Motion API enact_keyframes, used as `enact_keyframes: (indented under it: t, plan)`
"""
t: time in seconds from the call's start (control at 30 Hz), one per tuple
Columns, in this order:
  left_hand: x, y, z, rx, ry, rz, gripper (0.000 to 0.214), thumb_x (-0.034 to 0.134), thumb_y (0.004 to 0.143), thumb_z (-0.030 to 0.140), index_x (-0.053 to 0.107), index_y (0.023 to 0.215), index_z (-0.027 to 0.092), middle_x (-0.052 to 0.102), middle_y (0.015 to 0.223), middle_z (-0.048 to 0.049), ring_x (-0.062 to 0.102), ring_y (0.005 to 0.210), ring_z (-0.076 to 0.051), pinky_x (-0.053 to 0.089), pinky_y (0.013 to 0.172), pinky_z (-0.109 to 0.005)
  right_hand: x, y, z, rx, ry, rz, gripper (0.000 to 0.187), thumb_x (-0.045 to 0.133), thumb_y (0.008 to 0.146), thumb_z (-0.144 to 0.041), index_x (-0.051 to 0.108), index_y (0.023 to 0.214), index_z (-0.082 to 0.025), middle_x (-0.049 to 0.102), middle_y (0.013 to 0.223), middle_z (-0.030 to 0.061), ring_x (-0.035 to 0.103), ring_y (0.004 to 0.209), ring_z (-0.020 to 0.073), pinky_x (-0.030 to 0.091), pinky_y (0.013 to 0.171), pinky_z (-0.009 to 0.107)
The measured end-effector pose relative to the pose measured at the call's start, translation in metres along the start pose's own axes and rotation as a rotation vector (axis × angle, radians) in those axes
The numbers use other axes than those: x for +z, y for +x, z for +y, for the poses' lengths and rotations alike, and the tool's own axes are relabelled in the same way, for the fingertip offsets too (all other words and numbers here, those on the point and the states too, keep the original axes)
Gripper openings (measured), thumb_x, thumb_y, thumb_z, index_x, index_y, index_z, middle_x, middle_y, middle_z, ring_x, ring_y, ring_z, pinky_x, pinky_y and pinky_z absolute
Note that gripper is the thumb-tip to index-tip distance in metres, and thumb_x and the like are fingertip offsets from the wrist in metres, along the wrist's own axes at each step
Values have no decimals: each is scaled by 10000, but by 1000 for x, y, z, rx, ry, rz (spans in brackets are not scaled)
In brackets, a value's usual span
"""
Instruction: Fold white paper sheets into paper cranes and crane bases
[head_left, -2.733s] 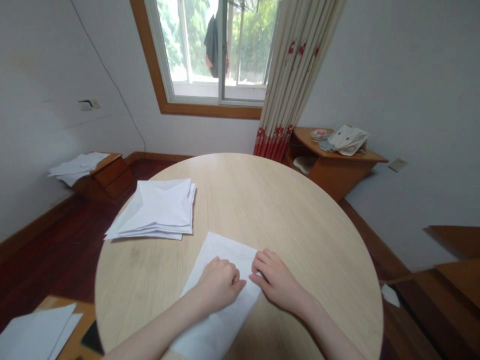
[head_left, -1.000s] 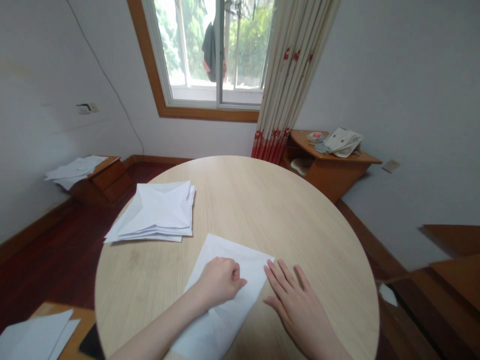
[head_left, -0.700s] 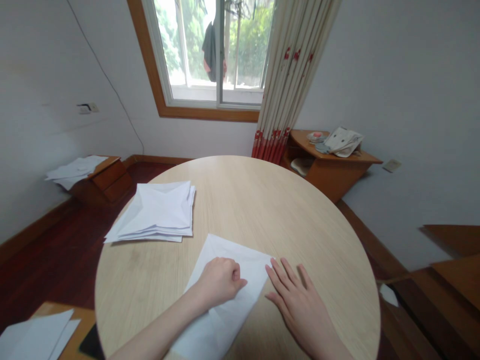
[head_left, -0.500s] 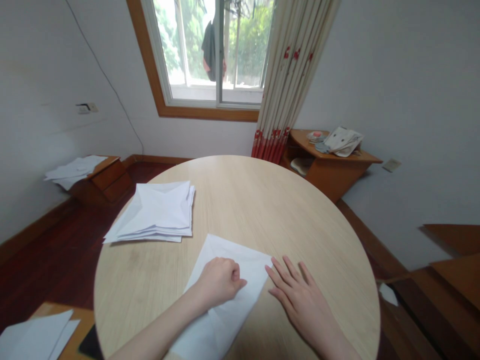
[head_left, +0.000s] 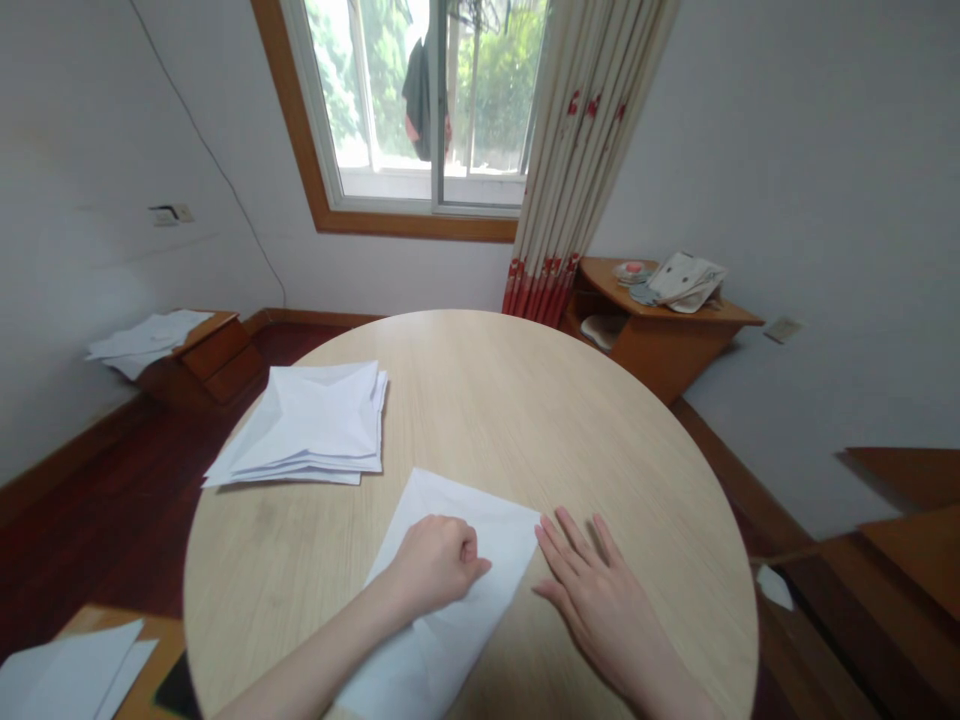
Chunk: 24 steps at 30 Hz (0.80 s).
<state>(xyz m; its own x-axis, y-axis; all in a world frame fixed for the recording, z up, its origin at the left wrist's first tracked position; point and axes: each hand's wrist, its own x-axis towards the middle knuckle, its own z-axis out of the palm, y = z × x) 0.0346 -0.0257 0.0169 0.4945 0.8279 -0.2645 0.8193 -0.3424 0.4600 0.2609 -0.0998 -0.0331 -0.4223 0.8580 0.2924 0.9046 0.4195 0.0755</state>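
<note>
A white sheet of paper [head_left: 499, 520] lies slanted on the near part of the round table, its lower end running out of view. My left hand [head_left: 442, 560] rests on the sheet, curled into a fist, with nothing seen in it; the forearm covers part of the paper. To the right, my right hand [head_left: 596, 590] lies flat on the tabletop with fingers spread. Its fingertips are close to the sheet's right corner; whether they touch it I cannot tell. A stack of creased white paper [head_left: 319, 415] sits at the table's left side.
The round wooden table [head_left: 562, 400] fills the middle. More white paper [head_left: 67, 670] lies on a low wooden surface at lower left, and other sheets [head_left: 150, 335] on a cabinet at left. A corner shelf [head_left: 660, 340] with papers stands beside the curtain [head_left: 585, 150].
My right hand has shifted slightly right, away from the sheet's corner. The left fist has stayed in place on the paper.
</note>
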Motion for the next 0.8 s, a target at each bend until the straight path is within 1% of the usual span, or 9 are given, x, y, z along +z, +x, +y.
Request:
enact_keyframes:
  t: [0.13,0.23,0.3,0.43,0.53,0.6,0.7,0.73,0.8]
  plan:
    - [-2,-1,2,-7,0,-11,188,610,792,344,662,682,200,699,720,-34,627,719,-205,360,609,-268,8,0,-13,-19,-62,21,584,424,963,-457,500,1345,-21,540,1350,233,457,1293,362,353,1058,566]
    - [-3,-1,2,-8,0,-3,187,616,791,343,666,679,202,703,721,-34,627,722,-207,357,608,-268,7,0,-12,-33,-73,-5,641,477,930,-498,508,1328,3,530,1348,261,450,1290,390,349,1056,579]
    - [-3,-1,2,-2,0,6,186,618,791,343,667,681,202,703,720,-35,626,724,-209,355,610,-268,2,1,-8,-63,-56,-37,620,503,922,-494,502,1347,-43,522,1361,251,444,1294,395,326,1056,616]
    - [-2,0,1,8,-3,13,187,614,792,335,661,678,194,703,718,-37,623,714,-203,337,596,-262,-17,5,-2,-113,9,-135,568,538,914,-483,458,1405,-209,511,1384,220,422,1313,394,280,1031,695]
    - [-1,0,0,18,-7,20,192,613,790,336,654,668,193,704,722,-38,623,711,-202,322,584,-261,-27,7,0,-123,58,-188,633,570,871,-548,404,1433,-307,490,1400,223,388,1326,423,274,992,738]
    - [-1,0,-1,23,-6,25,194,613,788,337,651,662,195,703,719,-37,623,711,-204,319,582,-262,-29,7,1,-134,76,-205,708,597,823,-604,365,1445,-358,467,1421,218,366,1331,443,263,974,760]
    - [0,1,-2,20,-5,25,190,608,788,336,654,669,195,701,718,-39,623,712,-203,320,583,-261,-26,5,0,-143,59,-171,796,657,745,-640,359,1440,-391,442,1448,196,343,1333,474,261,944,784]
    - [0,1,-2,20,-5,24,191,606,790,337,657,674,194,701,719,-40,623,713,-203,320,584,-261,-24,4,-1,-146,43,-147,812,674,726,-642,376,1434,-379,435,1455,188,338,1331,485,267,933,788]
    - [1,2,-2,25,-5,23,196,602,794,342,660,680,193,702,723,-42,625,716,-203,320,584,-261,-19,1,-6,-161,9,-100,815,670,724,-649,419,1422,-311,436,1460,170,336,1334,478,280,949,768]
